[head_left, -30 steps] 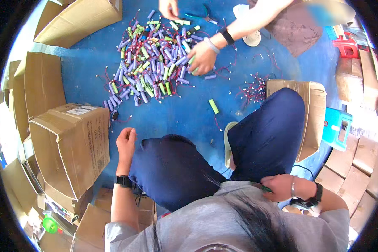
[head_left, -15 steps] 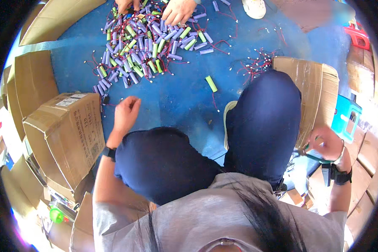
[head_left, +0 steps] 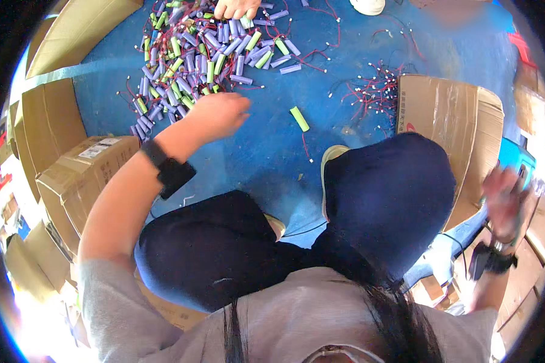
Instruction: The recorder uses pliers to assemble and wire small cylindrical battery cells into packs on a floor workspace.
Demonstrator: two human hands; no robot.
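My left hand [head_left: 221, 115] reaches over the near edge of a pile of purple and green cylindrical battery cells [head_left: 240, 66] with thin red and black leads. Its fingers point right and stand loosely apart, with nothing visible between them. To the right of these fingers, a single green battery cell [head_left: 299, 119] lies on the blue floor, its red lead trailing toward me. Out at the far right, my right hand [head_left: 505, 199] is smeared by motion beside a blue plastic object [head_left: 517, 158]. Whether it holds anything cannot be made out.
Another person's hand [head_left: 237, 7] rests on the pile's far side. A bundle of red leads with white connectors [head_left: 375, 91] lies by an open cardboard box [head_left: 439, 109] on the right. More cardboard boxes [head_left: 91, 175] stand at the left. A light shoe [head_left: 368, 5] is at the top.
My left hand has swung right and forward from beside the left box to the pile's near edge. My right hand has moved outward to the right. One of the other person's hands has left the view.
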